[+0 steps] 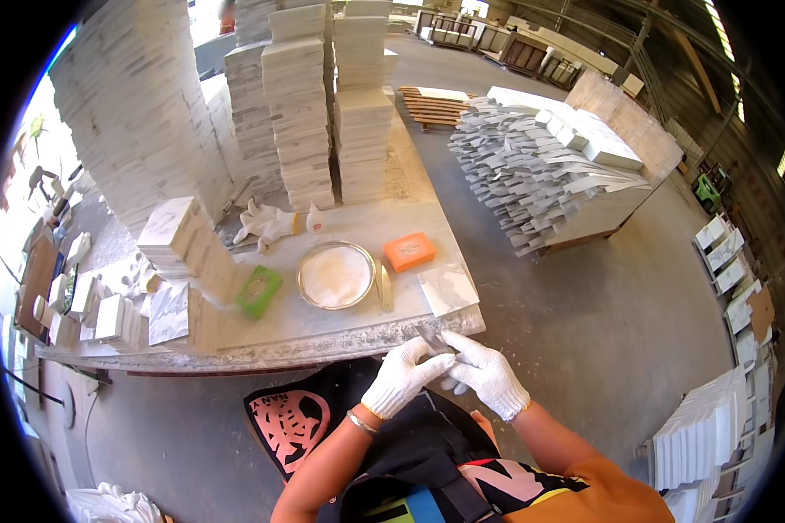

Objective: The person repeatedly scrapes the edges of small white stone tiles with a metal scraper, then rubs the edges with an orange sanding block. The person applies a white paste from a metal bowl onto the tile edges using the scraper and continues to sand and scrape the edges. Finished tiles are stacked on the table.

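Note:
Both my hands wear white knit gloves and meet in front of the table's near edge. My left hand (403,380) is closed, its fingers pinching a small grey flat piece (430,335) that looks thin and slightly blurred; its exact kind is unclear. My right hand (490,381) is closed against the same piece from the other side, fingertips partly hidden. Just beyond them lies a white marble tile (447,289). Farther in are an orange box-shaped block (409,252), a round metal bowl (336,275) of white paste, a flat narrow blade-like tool (385,288) beside it, and a green block (260,292).
Tall stacks of marble tiles (296,122) stand at the table's back, with a shorter stack (183,240) at left. Spare white gloves (269,223) lie before them. Right of the table, a big pile of stone strips (532,174) rises from the floor. White slabs (702,427) line the right side.

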### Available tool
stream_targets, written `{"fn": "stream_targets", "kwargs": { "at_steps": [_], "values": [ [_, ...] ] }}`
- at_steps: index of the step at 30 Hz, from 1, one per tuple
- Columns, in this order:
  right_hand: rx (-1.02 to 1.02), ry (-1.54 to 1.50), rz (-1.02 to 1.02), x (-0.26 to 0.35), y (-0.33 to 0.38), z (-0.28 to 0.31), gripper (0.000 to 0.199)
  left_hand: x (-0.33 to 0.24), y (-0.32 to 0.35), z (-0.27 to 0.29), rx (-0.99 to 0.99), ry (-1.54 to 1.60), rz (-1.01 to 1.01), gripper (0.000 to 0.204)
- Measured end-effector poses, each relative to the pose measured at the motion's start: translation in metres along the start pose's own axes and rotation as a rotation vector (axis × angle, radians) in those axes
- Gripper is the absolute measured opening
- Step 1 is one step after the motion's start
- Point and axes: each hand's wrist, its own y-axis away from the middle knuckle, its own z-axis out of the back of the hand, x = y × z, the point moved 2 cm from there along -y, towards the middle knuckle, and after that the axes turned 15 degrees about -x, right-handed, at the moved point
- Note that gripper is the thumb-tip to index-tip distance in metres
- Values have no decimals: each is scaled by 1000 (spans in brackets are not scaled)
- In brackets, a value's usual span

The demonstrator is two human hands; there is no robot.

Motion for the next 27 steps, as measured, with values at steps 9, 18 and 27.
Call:
{"fn": "stream_targets", "kwargs": {
  "at_steps": [9,18,27],
  "values": [
    [145,40,-189,-15,-40,36,52,24,-37,25,-318,355,208,28],
    [-178,40,-177,-18,-155,108,24,14,-79,25,-190,-282,-98,18],
    [-23,95,-445,-26,-202,105,30,25,-104,35,-177,-312,54,13]
  ]
}}
